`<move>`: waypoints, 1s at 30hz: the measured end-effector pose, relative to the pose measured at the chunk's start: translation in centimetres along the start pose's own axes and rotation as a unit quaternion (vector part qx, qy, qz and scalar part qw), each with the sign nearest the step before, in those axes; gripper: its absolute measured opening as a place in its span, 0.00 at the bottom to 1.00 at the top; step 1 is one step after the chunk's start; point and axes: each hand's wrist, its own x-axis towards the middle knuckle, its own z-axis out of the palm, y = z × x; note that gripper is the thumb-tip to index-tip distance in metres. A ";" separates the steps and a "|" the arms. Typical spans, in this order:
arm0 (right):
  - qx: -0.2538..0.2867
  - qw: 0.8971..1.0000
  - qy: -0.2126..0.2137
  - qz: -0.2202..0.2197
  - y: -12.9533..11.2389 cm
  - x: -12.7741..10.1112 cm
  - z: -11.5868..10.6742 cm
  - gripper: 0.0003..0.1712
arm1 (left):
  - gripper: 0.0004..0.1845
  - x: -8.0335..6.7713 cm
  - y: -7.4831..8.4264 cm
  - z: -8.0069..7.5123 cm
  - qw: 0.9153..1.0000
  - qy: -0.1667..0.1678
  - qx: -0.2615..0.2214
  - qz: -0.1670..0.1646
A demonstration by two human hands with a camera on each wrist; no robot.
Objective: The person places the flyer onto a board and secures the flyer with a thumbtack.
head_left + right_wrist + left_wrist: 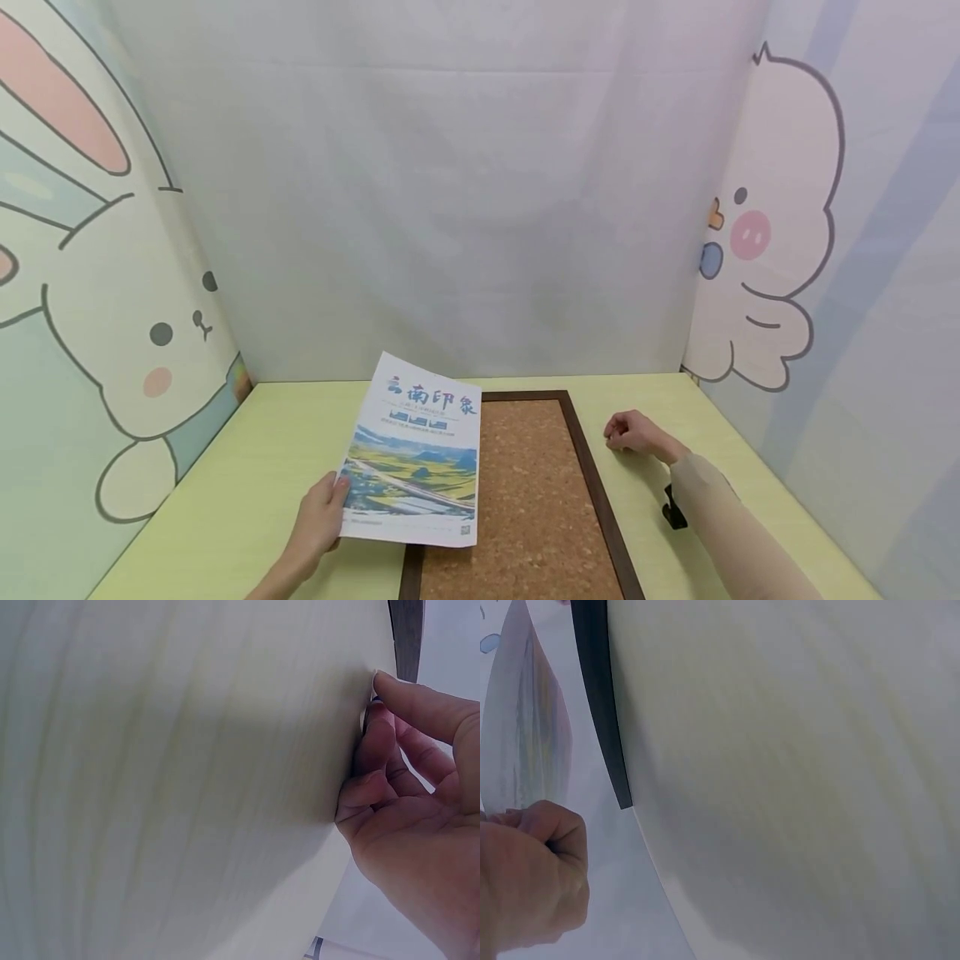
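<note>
Starting at the left of the cork board [525, 492]: a cartoon rabbit panel [90, 333] stands along that side of the pale yellow-green worktop [247, 467]. Then comes the left hand [318, 521], which is pinching the lower left corner of a printed poster [416, 454], thumb on top of the sheet and the other fingers tucked under it. The poster has a landscape photo and big characters across its top, and it's tilted up off the worktop, with its right part hanging over the left edge of the cork board. In the left wrist view the hand [529, 877] looks curled into a fist around the sheet edge, though that shot is pretty blurry so I can't make out exactly how the fingers grip.

The cork board itself lies flat in the middle of the worktop, with a dark brown frame around it.

Just right of the cork board sits the right hand [633, 433], resting on the worktop with fingers curled in and, as far as I can see, holding nothing. The right wrist view shows the fingertips [375, 735] pressing against the surface. Further right is a cartoon chick panel [765, 233].
</note>
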 end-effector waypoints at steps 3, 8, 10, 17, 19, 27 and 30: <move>-0.001 1.000 0.003 0.005 0.0 0.0 0.1 0.10 | 0.19 -0.3 0.3 0.7 1.000 0.000 -0.007 0.003; -0.008 1.000 0.011 0.020 0.0 0.1 0.0 0.09 | 0.18 -0.6 0.8 1.9 1.000 -0.002 -0.019 0.010; -0.010 1.000 0.014 0.022 0.1 0.1 0.0 0.09 | 0.19 -0.7 1.0 2.3 1.000 -0.006 -0.023 0.012; -0.007 1.000 0.011 0.012 0.5 0.1 0.2 0.09 | 0.18 -1.1 1.2 3.8 0.999 -0.017 -0.040 0.016; -0.009 1.000 0.011 0.010 0.6 0.1 0.2 0.09 | 0.18 -1.2 1.3 4.1 0.999 -0.018 -0.047 0.019; -0.009 1.000 0.015 0.018 0.4 -0.2 0.1 0.09 | 0.18 -1.8 2.6 5.3 0.997 -0.035 -0.066 0.027; -0.008 0.999 0.019 0.027 0.4 -0.2 0.1 0.08 | 0.18 -2.0 2.9 5.8 0.996 -0.046 -0.064 0.030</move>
